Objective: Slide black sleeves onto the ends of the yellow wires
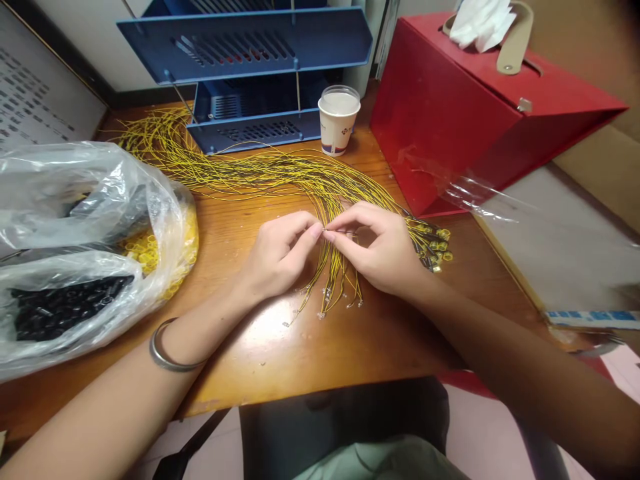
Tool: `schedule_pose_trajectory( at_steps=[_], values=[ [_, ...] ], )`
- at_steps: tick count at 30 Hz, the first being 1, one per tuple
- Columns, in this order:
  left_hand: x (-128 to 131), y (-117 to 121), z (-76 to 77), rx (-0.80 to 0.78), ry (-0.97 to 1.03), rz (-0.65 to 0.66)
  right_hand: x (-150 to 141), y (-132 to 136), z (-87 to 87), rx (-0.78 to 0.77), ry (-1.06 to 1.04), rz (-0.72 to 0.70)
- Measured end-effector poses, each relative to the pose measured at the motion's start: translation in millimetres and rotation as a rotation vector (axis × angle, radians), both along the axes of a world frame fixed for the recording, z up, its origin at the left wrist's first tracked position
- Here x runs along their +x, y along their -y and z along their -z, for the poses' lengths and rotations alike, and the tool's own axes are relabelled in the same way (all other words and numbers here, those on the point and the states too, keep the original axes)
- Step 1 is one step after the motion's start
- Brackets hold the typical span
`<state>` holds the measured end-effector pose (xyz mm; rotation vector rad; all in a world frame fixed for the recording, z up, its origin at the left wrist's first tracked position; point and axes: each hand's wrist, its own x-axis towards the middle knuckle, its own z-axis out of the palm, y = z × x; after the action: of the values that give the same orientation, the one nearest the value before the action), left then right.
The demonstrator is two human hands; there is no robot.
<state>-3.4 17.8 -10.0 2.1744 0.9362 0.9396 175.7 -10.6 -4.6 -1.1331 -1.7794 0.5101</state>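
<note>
Thumb and forefinger of my left hand [285, 253] pinch a thin wire, their tips close to those of my right hand [383, 247]. My right hand pinches the same wire, and a short dark length of it shows between its fingers; the gripped spot is too small to make out. Beneath both hands runs a long bundle of yellow and black wires [260, 170]. Several loose wire ends with small metal terminals [323, 313] hang toward me. Right of my right hand, other ends carry yellow rings and black sleeves [435, 243].
At left stands a clear plastic bag [165, 180] with small black tubes [65, 307] and yellow rings [143, 252]. A blue file rack [250, 47], a paper cup [339, 123] and a red tissue box [450, 113] stand behind. The wooden table [240, 373] ends near my lap.
</note>
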Motion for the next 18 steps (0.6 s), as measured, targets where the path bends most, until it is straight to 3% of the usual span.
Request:
schedule_pose_trajectory(
  at_steps=[18],
  values=[
    [-1.2,0.0,-0.2,0.106,-0.08,-0.025,1.2,0.2,-1.3,0.035,0.062,0.028]
  ],
)
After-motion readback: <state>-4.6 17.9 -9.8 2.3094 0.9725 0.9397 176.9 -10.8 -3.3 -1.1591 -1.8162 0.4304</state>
